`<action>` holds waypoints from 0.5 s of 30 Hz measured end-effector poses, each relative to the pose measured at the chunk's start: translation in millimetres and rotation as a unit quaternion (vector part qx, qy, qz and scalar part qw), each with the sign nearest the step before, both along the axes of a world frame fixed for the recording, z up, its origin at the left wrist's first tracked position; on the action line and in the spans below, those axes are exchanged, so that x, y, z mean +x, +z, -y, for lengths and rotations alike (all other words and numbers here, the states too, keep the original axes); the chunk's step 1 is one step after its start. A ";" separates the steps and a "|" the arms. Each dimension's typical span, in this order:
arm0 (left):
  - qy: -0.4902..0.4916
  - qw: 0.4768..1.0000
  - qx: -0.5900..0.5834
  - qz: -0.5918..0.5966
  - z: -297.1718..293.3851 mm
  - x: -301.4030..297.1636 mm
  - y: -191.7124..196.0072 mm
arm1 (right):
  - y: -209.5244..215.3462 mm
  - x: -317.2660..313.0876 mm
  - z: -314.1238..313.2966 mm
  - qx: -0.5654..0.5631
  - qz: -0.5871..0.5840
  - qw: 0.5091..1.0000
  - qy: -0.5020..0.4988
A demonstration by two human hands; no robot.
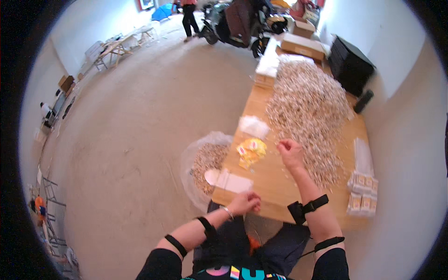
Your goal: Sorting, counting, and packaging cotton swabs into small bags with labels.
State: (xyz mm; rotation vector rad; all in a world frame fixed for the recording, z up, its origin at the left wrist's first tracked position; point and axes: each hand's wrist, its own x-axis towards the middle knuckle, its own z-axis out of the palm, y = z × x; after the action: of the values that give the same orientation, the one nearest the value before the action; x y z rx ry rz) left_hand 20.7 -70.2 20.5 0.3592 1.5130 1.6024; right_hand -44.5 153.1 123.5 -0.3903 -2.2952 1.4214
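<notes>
My right hand (pixel 291 153) is raised at the left edge of a large heap of small pale brown and whitish pieces (pixel 308 102) on the wooden table. Its fingers are closed in a pinch; whatever they hold is too small to make out. Over the table's near left edge, my left hand (pixel 246 203) is closed with curled fingers, their contents hidden. Just beyond it lies a flat white sheet or bag (pixel 234 182). Yellow printed packets (pixel 252 151) are bunched to the left of my right hand, with a stack of clear plastic bags (pixel 254 126) behind them.
A clear plastic bag of similar pieces (pixel 205 163) stands on the floor against the table's left side. White packs (pixel 362 193) lie at the table's right edge. Cardboard boxes (pixel 303 46) and a black box (pixel 350 64) are at the far end. A scooter (pixel 238 25) and a person (pixel 189 18) stand beyond.
</notes>
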 end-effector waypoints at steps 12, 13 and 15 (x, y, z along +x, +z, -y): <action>-0.024 1.000 -0.007 -0.010 4.8 3.4 -0.7 | -73.4 -120.2 37.9 0.268 0.216 0.939 -0.016; -0.021 1.000 -0.006 -0.013 3.9 0.7 5.8 | -74.7 -118.7 36.0 0.254 0.217 0.942 -0.036; -0.042 0.999 -0.025 -0.008 3.3 -2.8 16.8 | -81.7 -118.0 31.7 0.241 0.215 0.945 -0.053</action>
State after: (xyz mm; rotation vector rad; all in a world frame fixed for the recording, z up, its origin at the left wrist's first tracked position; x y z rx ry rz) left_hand 17.9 -73.5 37.3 0.4027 1.5275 1.4975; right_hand -162.4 121.4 41.8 -0.7056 -2.8085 0.7261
